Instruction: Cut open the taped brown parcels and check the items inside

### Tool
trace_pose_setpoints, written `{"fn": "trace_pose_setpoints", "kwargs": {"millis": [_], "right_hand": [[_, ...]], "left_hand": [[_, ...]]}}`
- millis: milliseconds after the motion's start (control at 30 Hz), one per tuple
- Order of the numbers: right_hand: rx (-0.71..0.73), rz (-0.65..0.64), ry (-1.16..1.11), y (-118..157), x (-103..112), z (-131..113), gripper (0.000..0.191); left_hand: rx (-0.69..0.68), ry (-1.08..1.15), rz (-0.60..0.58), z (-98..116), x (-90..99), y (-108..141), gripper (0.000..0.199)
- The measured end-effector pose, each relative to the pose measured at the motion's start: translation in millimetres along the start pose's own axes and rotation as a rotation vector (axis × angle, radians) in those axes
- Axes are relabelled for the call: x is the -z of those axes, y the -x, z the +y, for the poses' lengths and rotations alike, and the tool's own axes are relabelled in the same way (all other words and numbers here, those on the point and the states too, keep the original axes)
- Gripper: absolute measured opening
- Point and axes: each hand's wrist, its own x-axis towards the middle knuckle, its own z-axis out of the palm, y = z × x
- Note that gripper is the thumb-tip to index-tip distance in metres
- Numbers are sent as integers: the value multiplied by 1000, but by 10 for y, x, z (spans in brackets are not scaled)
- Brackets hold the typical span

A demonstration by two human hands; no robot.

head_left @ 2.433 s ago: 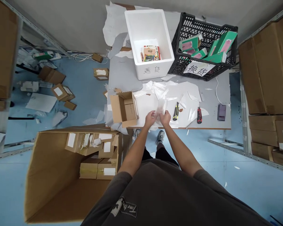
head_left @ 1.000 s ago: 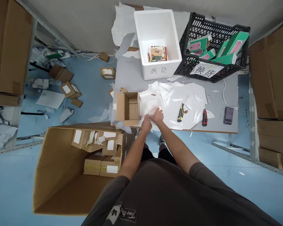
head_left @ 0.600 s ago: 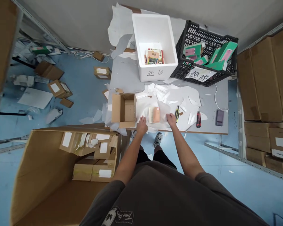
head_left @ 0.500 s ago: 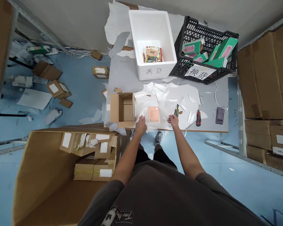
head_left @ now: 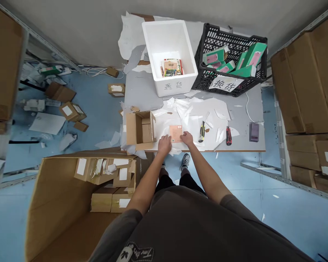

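A small square salmon-pink booklet [head_left: 175,133], with a barcode and a small red-framed label, lies on white paper at the front of the table. My left hand [head_left: 164,144] has its fingers closed at the booklet's lower left edge. On the opposite side, my right hand [head_left: 187,138] pinches the right edge. An open cardboard box [head_left: 142,128] stands just left of my left hand. To the right of my right hand lies a yellow-and-black utility knife [head_left: 202,131], and farther right a red-and-black one [head_left: 229,135].
At the back stand a white foam box [head_left: 170,86] holding several booklets and a black plastic crate [head_left: 199,69] with green boxes. A large carton [head_left: 57,203] of smaller boxes is at my left. A phone-like object [head_left: 254,131] lies on the table's right.
My right hand has moved left from beside the yellow-and-black knife to the booklet's right edge. My left hand has come up against its left side. The view has shifted slightly.
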Motion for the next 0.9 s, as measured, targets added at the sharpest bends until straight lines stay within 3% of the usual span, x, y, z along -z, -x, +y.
{"fn": "trace_pose_setpoints", "kwargs": {"millis": [100, 200, 333, 467, 567, 667, 767, 900], "right_hand": [[-76, 38, 0, -97, -160, 44, 35], [-98, 43, -64, -166, -199, 108, 27], [-139, -28, -308, -147, -136, 85, 24], [-174, -181, -580, 15, 59, -62, 37], [-137, -236, -658, 186, 315, -210, 48], [-52, -314, -719, 377, 652, -393, 56], [58, -367, -758, 597, 1041, -624, 63], [209, -415, -793, 927, 1567, -945, 67]], "left_hand": [[-101, -28, -140, -56, -88, -84, 77], [-105, 7, -189, -162, -200, -134, 83], [-85, 149, -146, -204, -236, -151, 71], [-18, 451, 9, -126, -113, -210, 63], [156, 842, 80, -50, 103, -288, 76], [266, 1156, -10, 19, 449, -299, 79], [115, 1286, -123, 92, 895, -184, 72], [-135, 1338, -94, 245, 1535, 86, 69]]}}
